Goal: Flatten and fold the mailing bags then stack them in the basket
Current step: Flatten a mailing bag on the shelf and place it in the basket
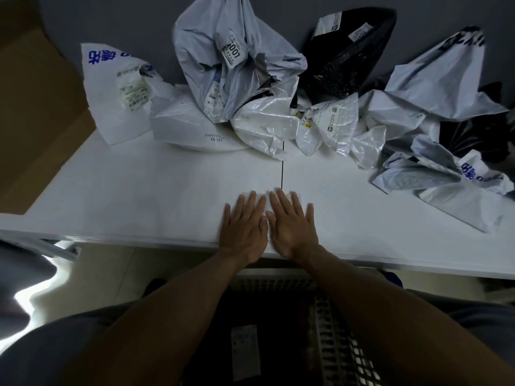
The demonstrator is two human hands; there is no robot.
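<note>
Smooth, flat, white plastic bag (267, 196)

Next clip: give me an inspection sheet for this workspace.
Surface: white table, seam down the middle.
Job's things: folded bag under both hands; basket below the table edge, labelled dark bag inside.
Clutter: pile of crumpled bags along the far side.
Grippers: left hand and right hand flat, pressing the folded bag.
Cables: nothing seen.
Surroundings: cardboard box left, grey wall behind.
</note>
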